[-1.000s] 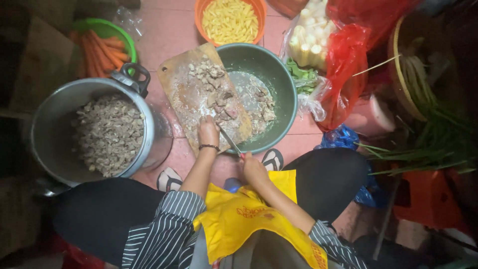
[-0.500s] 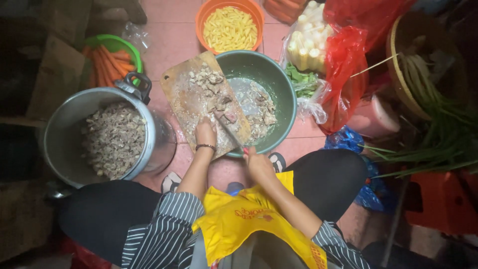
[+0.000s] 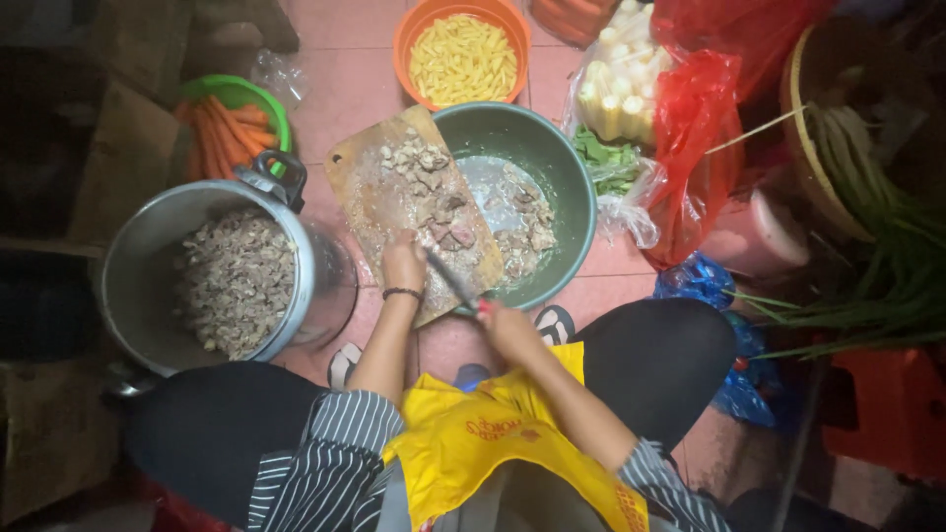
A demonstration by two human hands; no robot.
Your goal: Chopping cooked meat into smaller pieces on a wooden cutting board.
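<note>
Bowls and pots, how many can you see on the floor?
4: a steel pot of chopped bits at left, a green bowl under the board, an orange bowl of yellow pieces, a green bowl of carrots. More may be hidden.

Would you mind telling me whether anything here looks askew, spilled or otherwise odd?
The cutting board is not lying flat: it is propped at a slant, one side resting on the rim of the green basin, with meat pieces on it. The right hand holds a knife over it; the left hand presses the meat. Nothing looks spilled.

Someone is squatting in a floor-level kitchen: tiled floor (image 3: 345,89), cutting board (image 3: 394,197), pot (image 3: 138,266), carrots (image 3: 222,133).
</note>
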